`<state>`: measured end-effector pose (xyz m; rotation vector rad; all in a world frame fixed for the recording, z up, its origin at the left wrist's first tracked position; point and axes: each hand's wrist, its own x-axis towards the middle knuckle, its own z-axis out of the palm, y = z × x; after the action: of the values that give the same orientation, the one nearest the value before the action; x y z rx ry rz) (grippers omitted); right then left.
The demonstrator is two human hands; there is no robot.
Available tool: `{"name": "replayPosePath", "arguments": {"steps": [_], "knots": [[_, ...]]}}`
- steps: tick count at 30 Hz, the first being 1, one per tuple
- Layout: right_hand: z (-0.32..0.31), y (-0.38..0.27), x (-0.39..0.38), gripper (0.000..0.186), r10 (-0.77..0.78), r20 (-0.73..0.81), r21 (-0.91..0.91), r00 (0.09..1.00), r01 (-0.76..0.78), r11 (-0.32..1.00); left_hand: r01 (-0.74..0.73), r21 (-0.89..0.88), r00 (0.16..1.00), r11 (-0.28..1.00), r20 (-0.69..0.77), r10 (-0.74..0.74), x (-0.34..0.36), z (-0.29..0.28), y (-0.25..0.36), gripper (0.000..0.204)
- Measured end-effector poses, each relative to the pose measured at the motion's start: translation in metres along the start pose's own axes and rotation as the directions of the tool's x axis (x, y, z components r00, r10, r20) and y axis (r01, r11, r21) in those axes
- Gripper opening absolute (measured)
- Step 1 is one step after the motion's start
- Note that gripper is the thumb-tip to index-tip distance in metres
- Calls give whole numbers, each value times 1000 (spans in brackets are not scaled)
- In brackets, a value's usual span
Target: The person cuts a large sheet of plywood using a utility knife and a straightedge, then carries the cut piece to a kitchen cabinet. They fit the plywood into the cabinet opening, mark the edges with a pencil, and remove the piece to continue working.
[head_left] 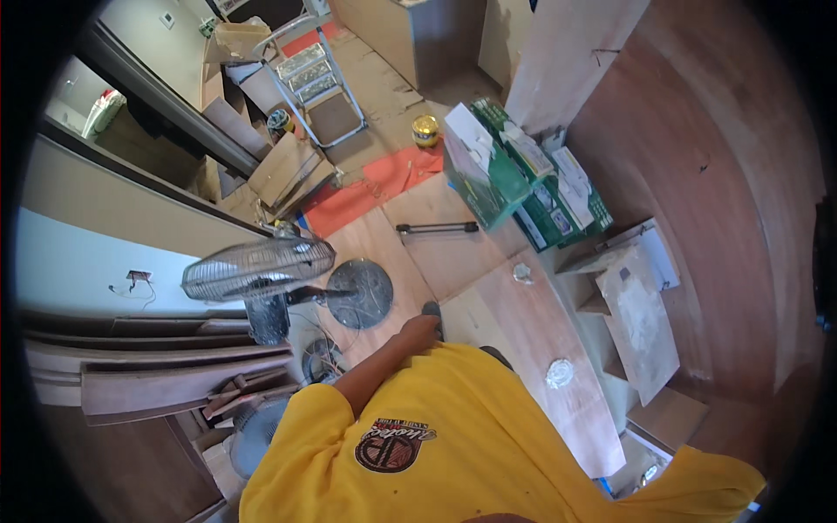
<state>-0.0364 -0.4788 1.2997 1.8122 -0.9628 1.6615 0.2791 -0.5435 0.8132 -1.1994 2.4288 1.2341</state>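
My left hand [420, 333] hangs low in front of my yellow shirt [384, 410], over the wooden floor panels. Its fingers are hard to make out, so I cannot tell whether it is closed. Right beside it is a small dark shape [432, 310], perhaps the tip of a shoe; I cannot tell if the hand touches it. Nearest on the floor is the round, dusty base [360, 294] of a stand fan, whose wire cage [258, 266] leans to the left. My right sleeve [697, 481] reaches out at the lower right, but the right hand is out of view.
Ahead lie a black bar with end grips [438, 228], green cartons [532, 187], an orange sheet [375, 187] and a gold can [425, 131]. A folding step stool [323, 91] stands farther off. Curved boards [157, 383] are stacked left; a dusty panel [641, 336] leans right.
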Motion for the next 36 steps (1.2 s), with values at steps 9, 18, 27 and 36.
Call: {"name": "replayPosePath", "arguments": {"steps": [9,18,27,36], "knots": [[94,70,4,37,110,6,-9,994,-110,994,-17,-221,1000,975,-27,11,106,-46,4,38],[142,183,5,33,182,35,-17,983,-182,983,5,-69,993,998,116,3,198,-90,-39,44],[203,307,14,30,212,104,48,972,-218,975,229,-167,931,959,-249,-266,251,-199,-107,32],[298,388,37,27,230,127,67,965,-240,968,359,-601,633,714,-405,-660,261,-250,-152,30]]}}
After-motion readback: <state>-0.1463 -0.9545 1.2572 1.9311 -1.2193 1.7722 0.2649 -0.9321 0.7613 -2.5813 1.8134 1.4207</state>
